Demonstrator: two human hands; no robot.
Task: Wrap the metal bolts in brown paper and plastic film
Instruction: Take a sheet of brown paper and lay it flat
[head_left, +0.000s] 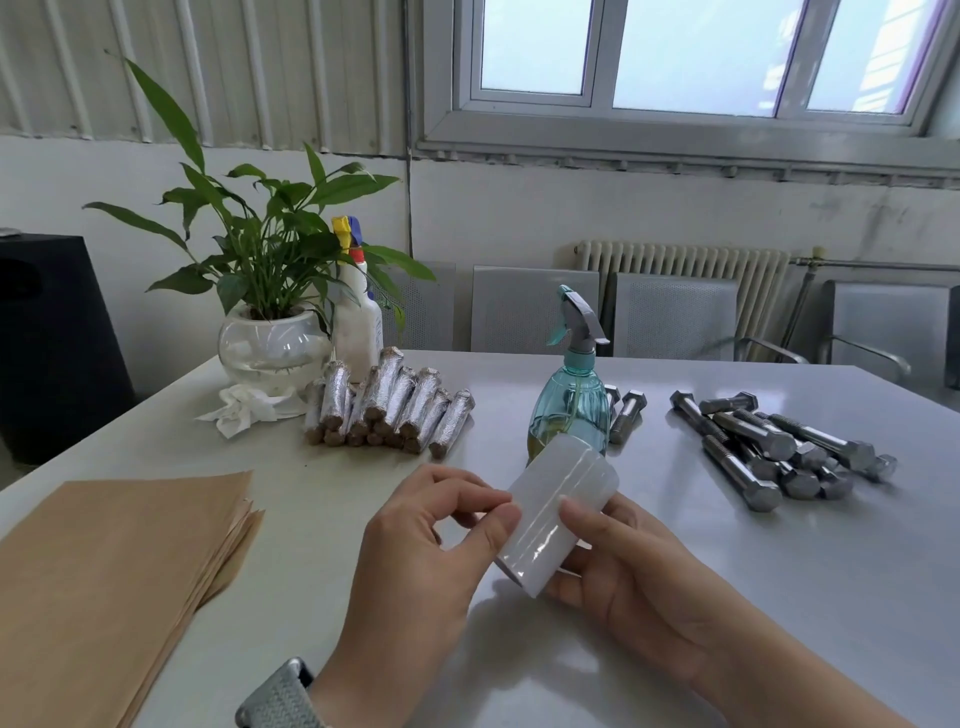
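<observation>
While the right hand (639, 577) cradles the small white roll of plastic film (558, 514) from beneath, fingers curled round it and thumb laid along its side, the left hand (415, 566) pinches at the roll's edge with thumb and forefinger closed together, probably feeling for the loose end of the film so a length can be drawn off. Held tilted above the pale grey table (779, 597), the roll sits right before the person, where both hands can work it. To the left lies a stack of brown paper sheets (114, 566), squared up near the table edge, likely so one sheet can be slid off at a time. Further out stands a translucent teal spray bottle (571, 395), just behind the roll. On the right, a loose heap of bare grey metal hex bolts (769, 441) waits unwrapped, well apart from the finished pile: a bundle of bolts already wrapped in brown paper and shiny film (389, 405), stacked on the far left. That split keeps done and undone from mixing. Behind the bundle stand a white spray bottle (358, 322) and a leafy green plant in a round glass bowl (272, 343)
</observation>
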